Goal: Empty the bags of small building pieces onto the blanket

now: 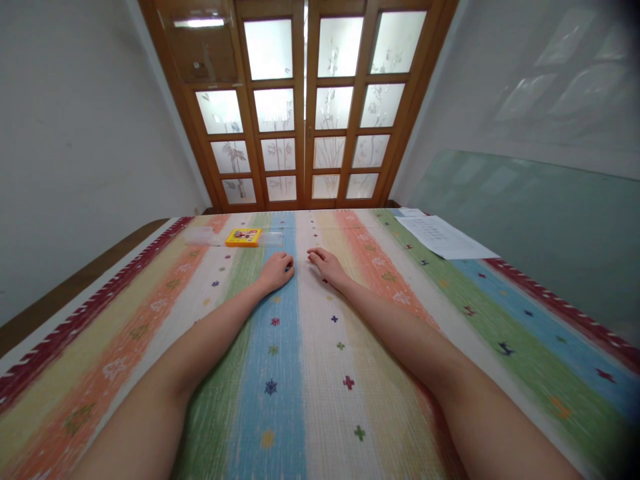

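Note:
Both my forearms stretch out over a table covered by a striped, multicoloured cloth (300,373). My left hand (277,270) rests on the blue stripe with its fingers curled under, and nothing shows in it. My right hand (325,263) lies palm down a little to the right, fingers loosely extended on the cloth, holding nothing. The two hands are a small gap apart. Just beyond my left hand lies a small yellow box (243,237) with a picture on top, set on a clear plastic case (203,235). Neither hand touches it.
A white printed sheet of paper (443,237) lies at the far right of the table. Wooden double doors with frosted glass panes (305,100) stand behind the far table edge. White walls close in on both sides.

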Demonstrator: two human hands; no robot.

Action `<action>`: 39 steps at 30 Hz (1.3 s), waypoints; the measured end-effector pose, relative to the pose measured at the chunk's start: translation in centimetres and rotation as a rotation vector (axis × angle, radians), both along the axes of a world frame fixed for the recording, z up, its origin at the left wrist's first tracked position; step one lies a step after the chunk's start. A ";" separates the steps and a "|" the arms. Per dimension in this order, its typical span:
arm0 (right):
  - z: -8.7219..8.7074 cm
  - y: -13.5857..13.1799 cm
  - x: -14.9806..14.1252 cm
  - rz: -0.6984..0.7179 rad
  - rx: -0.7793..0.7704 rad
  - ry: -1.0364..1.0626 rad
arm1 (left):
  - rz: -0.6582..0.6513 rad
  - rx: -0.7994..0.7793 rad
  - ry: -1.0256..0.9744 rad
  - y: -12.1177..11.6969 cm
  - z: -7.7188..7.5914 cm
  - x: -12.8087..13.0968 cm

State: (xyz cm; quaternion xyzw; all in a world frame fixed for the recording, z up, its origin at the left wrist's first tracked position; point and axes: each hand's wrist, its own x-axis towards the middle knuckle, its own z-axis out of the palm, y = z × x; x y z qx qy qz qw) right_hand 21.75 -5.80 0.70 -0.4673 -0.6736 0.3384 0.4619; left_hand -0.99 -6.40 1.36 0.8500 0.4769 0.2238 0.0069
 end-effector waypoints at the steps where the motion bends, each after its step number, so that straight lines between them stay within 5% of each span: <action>1: 0.1 -0.1 0.0 -0.004 -0.005 -0.008 | 0.003 -0.001 -0.001 0.0 0.1 -0.7; 15: 0.5 -0.2 0.0 -0.024 0.003 -0.068 | 0.047 0.047 -0.044 2.2 -0.2 -12.0; 29: 1.2 -1.0 0.0 -0.014 -0.008 -0.054 | 0.031 -0.026 -0.045 2.5 0.4 -14.0; 39: 1.5 -1.2 -0.1 -0.020 0.012 -0.093 | 0.169 -0.004 0.019 2.3 1.0 -16.7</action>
